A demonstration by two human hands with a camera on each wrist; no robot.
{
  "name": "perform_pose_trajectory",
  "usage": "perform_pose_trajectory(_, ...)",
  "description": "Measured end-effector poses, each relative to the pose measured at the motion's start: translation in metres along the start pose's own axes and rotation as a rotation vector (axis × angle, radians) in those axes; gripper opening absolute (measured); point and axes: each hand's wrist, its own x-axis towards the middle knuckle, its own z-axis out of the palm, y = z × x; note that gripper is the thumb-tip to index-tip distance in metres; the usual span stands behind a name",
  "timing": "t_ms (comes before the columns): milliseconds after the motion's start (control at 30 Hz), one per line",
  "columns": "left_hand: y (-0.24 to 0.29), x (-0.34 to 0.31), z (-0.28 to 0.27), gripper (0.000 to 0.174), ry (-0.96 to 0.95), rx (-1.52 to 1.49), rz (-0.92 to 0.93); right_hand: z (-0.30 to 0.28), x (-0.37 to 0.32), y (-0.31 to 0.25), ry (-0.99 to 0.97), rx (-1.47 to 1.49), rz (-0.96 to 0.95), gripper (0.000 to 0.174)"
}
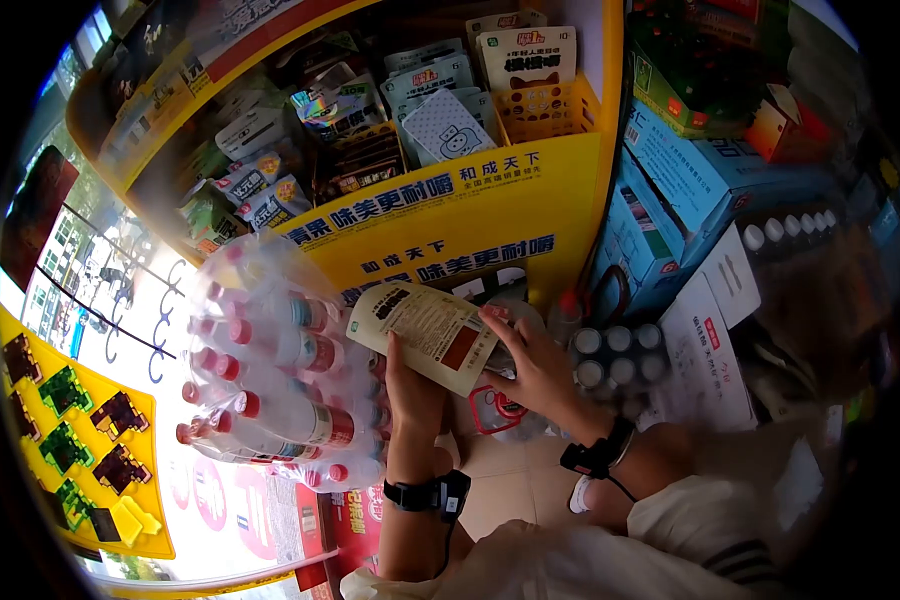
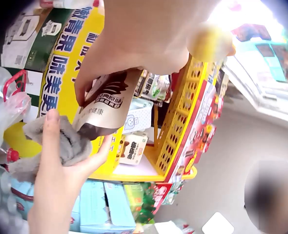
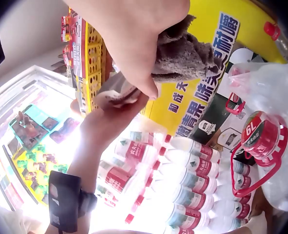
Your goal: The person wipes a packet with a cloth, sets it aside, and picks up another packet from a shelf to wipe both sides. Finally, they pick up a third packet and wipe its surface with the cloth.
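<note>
A cream packet with printed text [image 1: 425,335] is gripped at its lower left edge by the left hand [image 1: 415,390], thumb on the face. The right hand [image 1: 535,370] is at the packet's right edge. In the left wrist view the right hand [image 2: 58,180] holds a crumpled grey cloth [image 2: 68,146] under its thumb, beside the packet's end [image 2: 107,105]; the left hand [image 2: 134,44] curls round the packet. From the right wrist, the cloth [image 3: 183,58] hangs by the right hand [image 3: 134,44], and the left hand [image 3: 105,122] pinches the packet, partly hidden.
A yellow display shelf [image 1: 570,165] with packets in baskets stands in front. Wrapped bottles [image 1: 290,370] are at the left, blue boxes [image 1: 710,180] at the right. Capped bottles [image 1: 620,355] and a white carton [image 1: 705,350] lie beyond the right hand.
</note>
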Motion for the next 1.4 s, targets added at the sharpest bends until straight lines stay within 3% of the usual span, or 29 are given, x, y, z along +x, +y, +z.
perform_pose_trajectory(67,-0.005,-0.013,0.012,0.052,0.034,0.268,0.036,-0.005,0.003,0.000,0.085,0.012,-0.028,0.075)
perform_pose_trajectory(133,0.003,-0.020,0.006,0.050,-0.028,0.339,0.001,-0.004,0.003,0.016,0.081,0.060,-0.062,0.065)
perform_pose_trajectory(233,0.020,-0.032,0.022,0.079,-0.256,0.835,0.363,0.000,0.005,0.028,0.157,0.313,-0.073,0.055)
perform_pose_trajectory(267,0.023,-0.034,0.028,0.079,-0.266,0.844,0.366,-0.006,0.004,0.023,0.170,0.316,-0.074,0.055)
perform_pose_trajectory(333,0.028,-0.037,0.036,0.095,0.030,0.870,0.342,-0.022,0.001,0.007,-0.045,1.141,0.334,0.050)
perform_pose_trajectory(367,0.028,-0.032,0.028,0.088,-0.079,0.770,0.305,-0.029,-0.001,0.004,-0.169,1.207,0.412,0.052)
perform_pose_trajectory(400,0.027,-0.033,0.030,0.088,-0.079,0.772,0.318,-0.029,-0.001,0.003,-0.172,1.210,0.399,0.052)
perform_pose_trajectory(467,0.024,-0.030,0.044,0.065,-0.236,0.955,0.082,-0.024,-0.002,-0.002,-0.292,1.255,0.370,0.053)
perform_pose_trajectory(500,0.021,-0.030,0.068,0.043,-0.090,0.970,0.088,-0.020,-0.002,-0.004,-0.236,1.267,0.410,0.053)
perform_pose_trajectory(533,0.030,-0.028,0.092,0.039,-0.057,1.185,0.003,-0.019,0.000,-0.002,-0.230,1.272,0.405,0.053)
perform_pose_trajectory(600,0.025,-0.008,0.119,0.039,-0.145,1.165,0.170,-0.021,0.008,0.007,-0.026,1.360,0.569,0.043)
perform_pose_trajectory(667,0.021,0.035,0.133,0.033,-0.329,1.115,0.415,-0.043,0.016,0.013,0.034,1.443,0.525,0.033)
perform_pose_trajectory(733,0.021,0.074,0.153,0.029,-0.414,1.080,0.437,-0.038,0.019,0.038,0.120,1.356,0.515,0.025)
perform_pose_trajectory(767,0.021,0.089,0.168,0.030,-0.426,1.155,0.462,-0.033,0.022,0.044,0.252,1.290,0.475,0.023)
perform_pose_trajectory(867,0.015,0.119,0.214,0.032,-0.317,1.163,0.445,-0.038,0.023,0.056,0.308,1.163,0.507,0.020)
perform_pose_trajectory(933,0.016,0.154,0.223,0.043,-0.420,1.044,0.331,-0.051,0.021,0.055,0.329,1.159,0.497,0.021)
perform_pose_trajectory(967,0.012,0.158,0.226,0.044,-0.267,1.006,0.259,-0.057,0.021,0.055,0.336,1.196,0.508,0.021)
perform_pose_trajectory(1067,0.000,0.175,0.231,0.045,-0.347,0.947,0.209,-0.066,0.019,0.060,0.364,1.266,0.515,0.022)
perform_pose_trajectory(1133,-0.007,0.198,0.230,0.046,-0.301,0.971,0.216,-0.066,0.018,0.063,0.358,1.298,0.540,0.022)
perform_pose_trajectory(1267,-0.018,0.246,0.213,0.045,-0.313,1.154,0.405,-0.069,0.018,0.062,0.331,1.280,0.571,0.028)
perform_pose_trajectory(1333,-0.020,0.260,0.205,0.054,-0.371,1.486,0.559,-0.062,0.018,0.066,0.308,1.277,0.564,0.031)
perform_pose_trajectory(1400,-0.023,0.283,0.194,0.060,-0.426,1.549,0.607,-0.064,0.018,0.065,0.308,1.262,0.565,0.031)
